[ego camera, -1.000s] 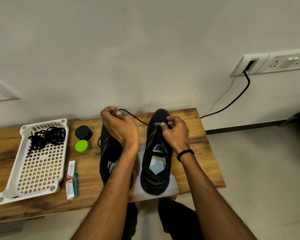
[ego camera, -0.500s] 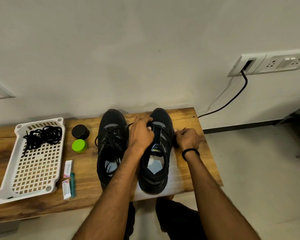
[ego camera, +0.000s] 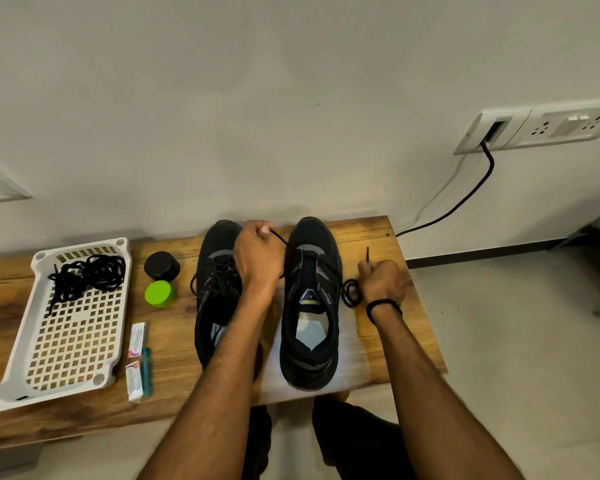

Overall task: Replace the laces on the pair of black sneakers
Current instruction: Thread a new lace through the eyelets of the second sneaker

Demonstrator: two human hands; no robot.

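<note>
So the left sneaker (ego camera: 215, 296) sits laced up on the surface (ego camera: 378, 337). The left hand (ego camera: 257, 258) has its grip pinched on one end of the lace (ego camera: 283, 241), which runs taut up-left from the right sneaker (ego camera: 312, 362) toe eyelets. The right hand (ego camera: 381, 282), just beside that shoe, looks closed on the other end, I think. Empty eyelets run back toward the person, between both hands.

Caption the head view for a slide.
Left hand and right hand grip the lace ends at the partly laced sneaker.
</note>
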